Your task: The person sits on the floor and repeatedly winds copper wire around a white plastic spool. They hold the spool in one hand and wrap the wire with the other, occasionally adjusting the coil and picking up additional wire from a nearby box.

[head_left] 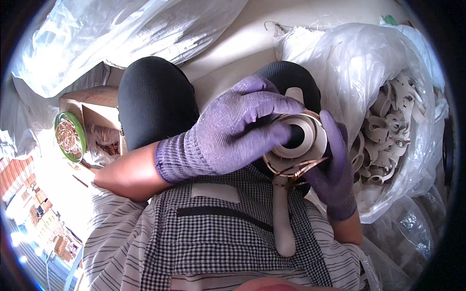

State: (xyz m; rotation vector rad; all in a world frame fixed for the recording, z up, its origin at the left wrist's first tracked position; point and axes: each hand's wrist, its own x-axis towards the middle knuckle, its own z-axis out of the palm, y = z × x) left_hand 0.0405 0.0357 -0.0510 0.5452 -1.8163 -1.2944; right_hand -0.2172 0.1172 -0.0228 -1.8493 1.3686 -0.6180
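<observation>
My left hand [225, 128], in a purple knit glove, reaches across my lap. Its thumb and fingers close on the rim of a beige round plastic part [316, 137] with a ring-shaped hollow centre. From the other side my right hand [334, 167], also gloved, wraps the same part and holds it up. One long rounded arm [284, 223] of the part points toward my body, and a shorter one sticks out away from me. Thin copper-coloured strands [308, 167] loop along its near edge by my right fingers. The part's underside is hidden.
On the right a clear plastic bag [335, 60] stands open, full of beige curved plastic pieces [383, 133]. At the left are a cardboard box [97, 99] and a green-rimmed round container [83, 140] of copper-coloured strands. More plastic sheeting [145, 29] covers the far left.
</observation>
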